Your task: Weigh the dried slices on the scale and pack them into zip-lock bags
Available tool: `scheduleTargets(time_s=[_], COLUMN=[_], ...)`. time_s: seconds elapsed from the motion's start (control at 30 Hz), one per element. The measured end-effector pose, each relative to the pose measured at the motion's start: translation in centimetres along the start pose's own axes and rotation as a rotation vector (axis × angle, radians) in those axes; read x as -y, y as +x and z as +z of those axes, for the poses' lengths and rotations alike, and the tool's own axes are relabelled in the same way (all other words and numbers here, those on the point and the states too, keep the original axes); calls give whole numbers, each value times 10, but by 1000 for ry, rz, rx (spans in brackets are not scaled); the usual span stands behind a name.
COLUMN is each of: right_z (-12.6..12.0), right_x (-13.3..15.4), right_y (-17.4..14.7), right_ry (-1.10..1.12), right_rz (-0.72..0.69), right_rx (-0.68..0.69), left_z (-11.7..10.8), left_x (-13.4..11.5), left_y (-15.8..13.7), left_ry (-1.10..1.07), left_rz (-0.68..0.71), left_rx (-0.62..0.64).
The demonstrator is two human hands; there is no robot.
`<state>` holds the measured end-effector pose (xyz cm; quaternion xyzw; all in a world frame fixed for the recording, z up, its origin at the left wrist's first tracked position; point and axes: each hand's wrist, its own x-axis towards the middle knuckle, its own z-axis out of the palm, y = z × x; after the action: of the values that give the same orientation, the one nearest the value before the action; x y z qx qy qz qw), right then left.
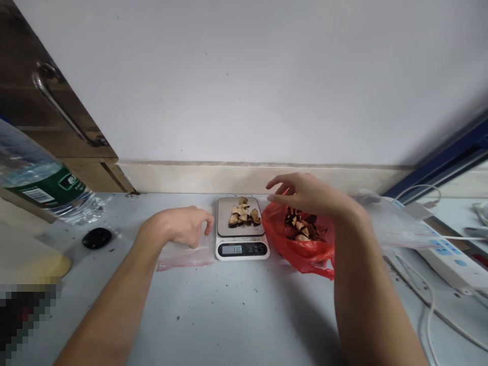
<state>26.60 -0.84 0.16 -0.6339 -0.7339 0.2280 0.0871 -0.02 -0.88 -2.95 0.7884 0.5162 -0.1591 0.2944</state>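
A white kitchen scale (242, 231) stands near the wall with a small heap of dried brown-and-cream slices (242, 216) on its plate. Its display (232, 249) shows digits that look like 115. My left hand (185, 226) rests with loosely bent fingers over a clear zip bag (186, 259) left of the scale; the index finger stands apart, and no held thing shows. To the right, a red plastic bag (301, 254) lies open with more dark dried slices (303, 229) inside. Above its far rim hovers my right hand (299, 190), thumb and fingers apart, nothing visible between them.
At left are a water bottle (49, 178) and a black oval object (96, 238). A clear plastic bag (392, 223), a white power strip (453, 259) and loose cables (430, 305) lie at right. Dark crumbs dot the table (213, 315).
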Motion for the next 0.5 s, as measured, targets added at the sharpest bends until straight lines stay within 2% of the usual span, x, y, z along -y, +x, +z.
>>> scheduleTargets(time_s=[0.07,0.13,0.33,0.4,0.5], right_z=[0,2,24,35,49], right_x=[3,7,29,39,48], right_y=[0,0,3,6,11], right_ry=[5,30,337,494,729], right_rz=[-33,-86,-359,-354,-295], right_rx=[-1,13,128,152,171], left_z=[-4,-9,-20,-20,-19], left_x=[4,7,4,-1,-8], left_y=[-3,-8,-15,-14,-12], left_ry=[-39,-98,-574,-711,-808], left_rz=[48,100,153,177,190], left_rx=[-43,-143,-570,-626,-626])
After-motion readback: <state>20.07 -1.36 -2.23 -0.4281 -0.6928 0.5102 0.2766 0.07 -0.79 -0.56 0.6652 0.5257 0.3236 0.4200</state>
